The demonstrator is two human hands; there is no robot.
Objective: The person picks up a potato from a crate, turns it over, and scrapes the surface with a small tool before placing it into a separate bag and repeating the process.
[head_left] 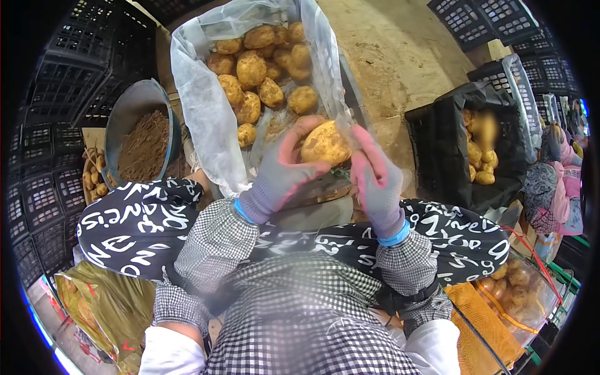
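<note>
My left hand (pixel 284 165), in a grey and pink glove, is wrapped round a large yellow potato (pixel 326 145) with patches of soil on its skin. Close against the potato's right side is my right hand (pixel 377 172), gloved the same way, with its fingers bent together. A blurred, see-through bit shows at its fingertips; what it is I cannot make out. Both hands are over the near end of a crate lined with white translucent plastic (pixel 203 112). Several soil-covered potatoes (pixel 252 69) lie inside the crate, mostly at its far end.
A round tub (pixel 106 147) of brown soil stands left of the crate. To the right, a crate lined in black (pixel 437 140) holds several cleaner potatoes. Black crates (pixel 65 81) are stacked at the left. Bagged potatoes (pixel 515 284) sit at lower right, near an orange mesh sack (pixel 481 319).
</note>
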